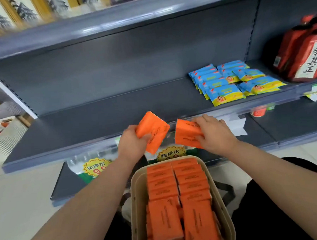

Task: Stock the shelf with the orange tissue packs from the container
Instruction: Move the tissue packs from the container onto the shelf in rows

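My left hand [132,142] grips one orange tissue pack [154,129], tilted, just above the front edge of the grey shelf [91,122]. My right hand [213,133] grips a second orange tissue pack [185,135] right beside it. Both packs hang in the air in front of the shelf lip. Below my forearms sits a beige container [136,204] filled with several more orange packs [177,198] in two rows.
Blue and yellow packets [231,82] lie stacked on the right part of the same shelf. Red wrapped bottles [306,55] stand at the far right. Water bottle packs with yellow price tags [96,168] sit on the lower shelf. A white crate [6,136] is at the left.
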Tool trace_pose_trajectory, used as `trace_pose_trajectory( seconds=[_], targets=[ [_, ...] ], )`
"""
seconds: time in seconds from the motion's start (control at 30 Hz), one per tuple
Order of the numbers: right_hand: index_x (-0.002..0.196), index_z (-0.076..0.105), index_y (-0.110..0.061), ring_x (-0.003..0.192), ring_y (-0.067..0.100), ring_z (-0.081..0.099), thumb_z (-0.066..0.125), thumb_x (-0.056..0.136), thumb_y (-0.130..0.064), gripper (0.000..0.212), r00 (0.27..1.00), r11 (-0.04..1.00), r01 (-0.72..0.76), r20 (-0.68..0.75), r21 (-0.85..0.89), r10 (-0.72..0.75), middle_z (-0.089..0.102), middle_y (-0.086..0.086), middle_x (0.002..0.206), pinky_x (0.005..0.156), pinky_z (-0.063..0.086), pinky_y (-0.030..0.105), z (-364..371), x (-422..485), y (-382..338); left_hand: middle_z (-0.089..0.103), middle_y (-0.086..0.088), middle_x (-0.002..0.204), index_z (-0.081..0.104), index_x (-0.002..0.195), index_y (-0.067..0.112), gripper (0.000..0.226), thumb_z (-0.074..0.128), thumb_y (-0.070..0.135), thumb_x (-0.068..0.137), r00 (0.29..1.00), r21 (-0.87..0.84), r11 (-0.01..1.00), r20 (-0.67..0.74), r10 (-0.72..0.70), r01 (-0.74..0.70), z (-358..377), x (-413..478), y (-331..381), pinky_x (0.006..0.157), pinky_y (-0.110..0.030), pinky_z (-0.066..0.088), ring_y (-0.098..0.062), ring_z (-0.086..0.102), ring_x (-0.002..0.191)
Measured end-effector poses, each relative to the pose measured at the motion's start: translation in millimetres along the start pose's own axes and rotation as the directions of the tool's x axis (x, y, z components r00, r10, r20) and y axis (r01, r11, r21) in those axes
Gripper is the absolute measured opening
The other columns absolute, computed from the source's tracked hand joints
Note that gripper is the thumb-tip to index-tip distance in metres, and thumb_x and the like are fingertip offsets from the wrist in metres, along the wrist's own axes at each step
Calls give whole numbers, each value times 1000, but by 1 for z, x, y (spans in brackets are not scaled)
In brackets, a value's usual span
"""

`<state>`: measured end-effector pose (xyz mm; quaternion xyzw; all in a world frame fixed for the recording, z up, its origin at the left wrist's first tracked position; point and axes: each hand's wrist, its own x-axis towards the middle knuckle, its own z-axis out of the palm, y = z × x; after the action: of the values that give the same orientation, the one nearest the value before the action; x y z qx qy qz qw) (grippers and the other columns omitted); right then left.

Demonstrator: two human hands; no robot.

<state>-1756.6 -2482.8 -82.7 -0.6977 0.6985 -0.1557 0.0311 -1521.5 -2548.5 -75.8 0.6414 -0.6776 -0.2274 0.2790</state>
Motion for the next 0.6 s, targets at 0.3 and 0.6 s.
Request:
trace_pose_trajectory(
  seconds=[0.3,0.6],
  targets=[
    [130,49,-32,118,24,42,60,82,-12,52,969,990,-2,-246,-141,-33,56,-4,122,91,29,41,-32,74,22,66,-6,109,57,120,17,37,62,23,84,996,26,999,-88,20,-18,-9,93,48,81,-33,45,-31,59,105],
    [134,47,-29,115,28,45,63,81,-10,58,974,988,61,-209,-145,-91,51,2,124,95,28,42,0,154,54,63,-8,119,52,128,26,42,56,21,86,982,309,932,55,182,-190,35,211,76,89,-37,48,-33,58,110]
  ],
)
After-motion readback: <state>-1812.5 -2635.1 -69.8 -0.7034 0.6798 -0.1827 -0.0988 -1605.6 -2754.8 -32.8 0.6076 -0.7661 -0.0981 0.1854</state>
